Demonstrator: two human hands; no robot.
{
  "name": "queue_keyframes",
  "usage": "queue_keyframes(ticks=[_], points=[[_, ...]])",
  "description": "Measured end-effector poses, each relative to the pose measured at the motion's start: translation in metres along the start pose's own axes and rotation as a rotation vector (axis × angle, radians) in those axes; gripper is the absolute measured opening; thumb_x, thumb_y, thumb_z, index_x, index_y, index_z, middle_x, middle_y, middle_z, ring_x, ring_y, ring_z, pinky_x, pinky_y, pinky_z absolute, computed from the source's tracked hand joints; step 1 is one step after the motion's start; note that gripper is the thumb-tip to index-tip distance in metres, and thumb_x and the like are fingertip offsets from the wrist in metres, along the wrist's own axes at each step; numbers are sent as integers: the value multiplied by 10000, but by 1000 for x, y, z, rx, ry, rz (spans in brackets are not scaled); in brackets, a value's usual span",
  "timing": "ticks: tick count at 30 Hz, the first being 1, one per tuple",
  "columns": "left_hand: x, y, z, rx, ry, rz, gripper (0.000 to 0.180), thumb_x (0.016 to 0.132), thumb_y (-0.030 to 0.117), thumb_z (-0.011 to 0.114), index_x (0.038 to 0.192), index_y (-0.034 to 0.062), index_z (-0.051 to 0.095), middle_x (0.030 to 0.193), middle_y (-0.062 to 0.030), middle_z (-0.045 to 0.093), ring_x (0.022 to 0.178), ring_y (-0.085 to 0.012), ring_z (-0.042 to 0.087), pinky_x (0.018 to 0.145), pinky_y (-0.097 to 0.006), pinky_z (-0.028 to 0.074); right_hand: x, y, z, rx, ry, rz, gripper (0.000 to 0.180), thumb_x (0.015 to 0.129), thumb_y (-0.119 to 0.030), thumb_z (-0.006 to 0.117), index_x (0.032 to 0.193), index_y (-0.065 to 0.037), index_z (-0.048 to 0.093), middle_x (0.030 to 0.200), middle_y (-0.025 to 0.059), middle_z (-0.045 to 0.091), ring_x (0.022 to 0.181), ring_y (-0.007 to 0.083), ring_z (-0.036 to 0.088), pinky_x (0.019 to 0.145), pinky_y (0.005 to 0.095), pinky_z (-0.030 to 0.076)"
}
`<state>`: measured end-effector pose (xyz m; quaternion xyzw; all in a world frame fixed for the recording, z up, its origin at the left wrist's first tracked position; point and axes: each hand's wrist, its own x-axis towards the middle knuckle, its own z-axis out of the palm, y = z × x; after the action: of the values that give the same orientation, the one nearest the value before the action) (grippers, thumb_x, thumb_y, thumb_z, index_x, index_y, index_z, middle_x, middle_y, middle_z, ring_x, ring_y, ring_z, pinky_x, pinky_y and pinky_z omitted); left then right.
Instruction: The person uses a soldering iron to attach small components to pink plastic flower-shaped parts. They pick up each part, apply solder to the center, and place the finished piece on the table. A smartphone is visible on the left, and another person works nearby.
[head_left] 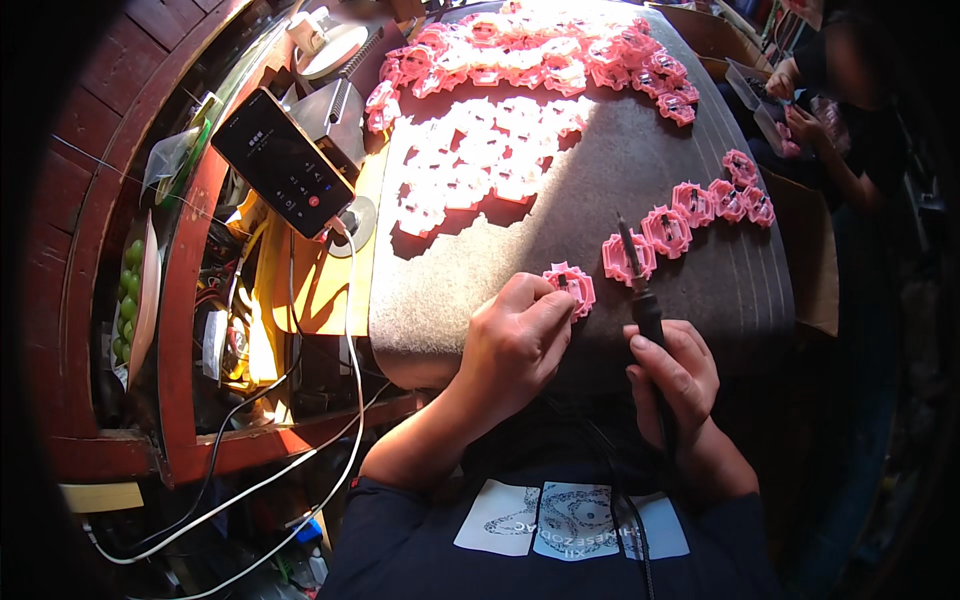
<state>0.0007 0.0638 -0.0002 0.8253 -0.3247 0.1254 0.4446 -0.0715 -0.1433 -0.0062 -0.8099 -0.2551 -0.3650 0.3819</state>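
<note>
My right hand (680, 385) grips a soldering iron (648, 312) by its black handle, the thin metal tip pointing away from me. Close to the table's near edge, my left hand (515, 335) pinches at a pink plastic part (572, 290) with a dark piece in its middle. Just behind the iron, a row of similar pink parts (666, 231) runs to the far right. The iron's tip overlaps the nearest one in view; whether they touch I cannot tell.
A larger cluster of pink parts (480, 160) covers the back left of the grey table mat (430, 300). A phone (285, 160) stands at the left with a white cable (352, 330) hanging down. Another person's hand (785, 80) works over a clear tray (752, 105) at the far right.
</note>
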Motion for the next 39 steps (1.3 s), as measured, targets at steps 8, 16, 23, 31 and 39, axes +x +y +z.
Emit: queue_keyframes(ticks=[8, 16, 23, 31, 39], points=[[0, 0, 0, 0, -9, -12, 209, 882, -22, 779, 1081, 41, 762, 999, -129, 681, 857, -306, 721, 721, -387, 589, 28, 15, 14, 3, -79, 30, 417, 819, 42, 767, 1223, -20, 682, 1054, 187, 717, 864, 358, 690, 737, 433, 571], [0, 1, -4, 22, -28, -1, 229, 896, 20, 774, 1121, 55, 754, 993, -126, 661, 834, -330, 712, 708, -424, 587, 31, 23, 25, 35, -218, 114, 603, 760, -32, 837, 1312, -56, 594, 1241, 221, 696, 969, 405, 702, 827, 470, 577], [0, 0, -3, 36, -32, 11, 188, 906, 40, 788, 1092, 49, 766, 992, -124, 682, 814, -315, 724, 677, -415, 592, 32, 24, 25, 30, -251, 153, 569, 810, -94, 820, 1333, -69, 597, 1222, 223, 685, 990, 404, 707, 831, 475, 577], [-1, 1, -2, 50, -19, 7, 145, 929, 100, 784, 1055, 35, 753, 974, -124, 682, 788, -330, 715, 674, -438, 587, 35, 20, 31, -44, -307, 160, 438, 889, -28, 649, 1325, -67, 626, 1082, 190, 704, 899, 373, 717, 780, 441, 569], [-1, 2, -4, 49, -20, -5, 108, 946, 95, 776, 1036, 35, 764, 1001, -144, 708, 826, -340, 726, 692, -430, 592, 31, 21, 34, -58, -283, 129, 408, 888, -32, 647, 1295, -56, 636, 1047, 207, 704, 868, 376, 704, 766, 452, 556]])
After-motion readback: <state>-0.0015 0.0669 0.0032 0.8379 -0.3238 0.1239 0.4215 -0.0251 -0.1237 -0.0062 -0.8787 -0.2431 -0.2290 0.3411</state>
